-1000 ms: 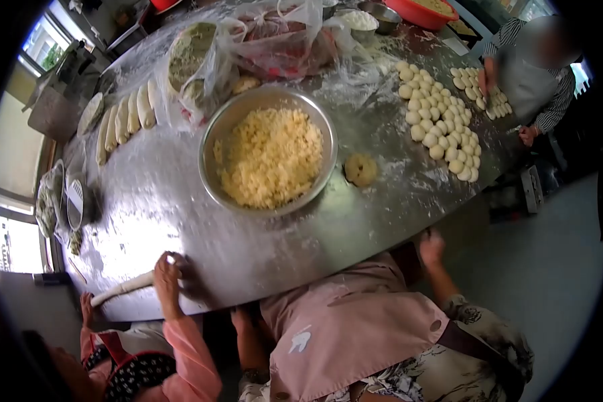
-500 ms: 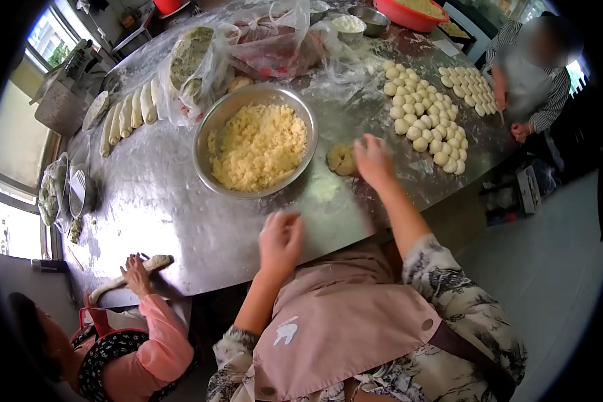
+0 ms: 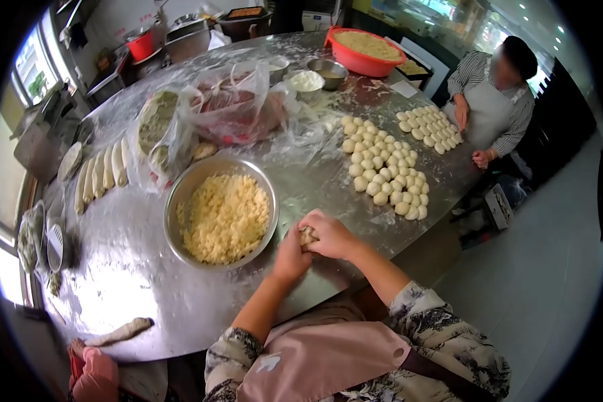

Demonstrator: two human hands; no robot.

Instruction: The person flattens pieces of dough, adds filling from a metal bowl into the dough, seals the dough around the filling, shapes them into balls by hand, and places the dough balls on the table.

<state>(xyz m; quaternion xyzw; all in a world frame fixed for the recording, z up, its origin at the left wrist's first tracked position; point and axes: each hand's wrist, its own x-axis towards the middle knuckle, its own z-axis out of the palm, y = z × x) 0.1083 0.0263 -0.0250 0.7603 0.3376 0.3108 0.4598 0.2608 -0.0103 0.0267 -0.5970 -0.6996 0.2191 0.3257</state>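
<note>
My left hand [image 3: 291, 254] and my right hand [image 3: 331, 233] meet over the steel table, both closed round a small piece of dough [image 3: 307, 237]. Only a pale bit of the dough shows between the fingers. Just left of my hands stands a large metal bowl [image 3: 273, 224] holding crumbly yellow filling [image 3: 224, 220]. To the right, beyond my hands, lie many round white dough balls [image 3: 385, 167] in a close group.
Behind the bowl sit plastic bags [image 3: 231, 107] and rolled dough lengths [image 3: 102, 171]. A red basin [image 3: 365, 63] and small bowls are at the back. One co-worker [image 3: 492, 100] stands far right by flattened dough pieces [image 3: 427, 127]; another person's pink sleeve [image 3: 95, 378] is near a dough rope [image 3: 124, 331].
The dough piece that lay on the table by my right hand is now lifted between both hands, which have come together. The view has tilted up. The co-worker's hand has left the rope's middle.
</note>
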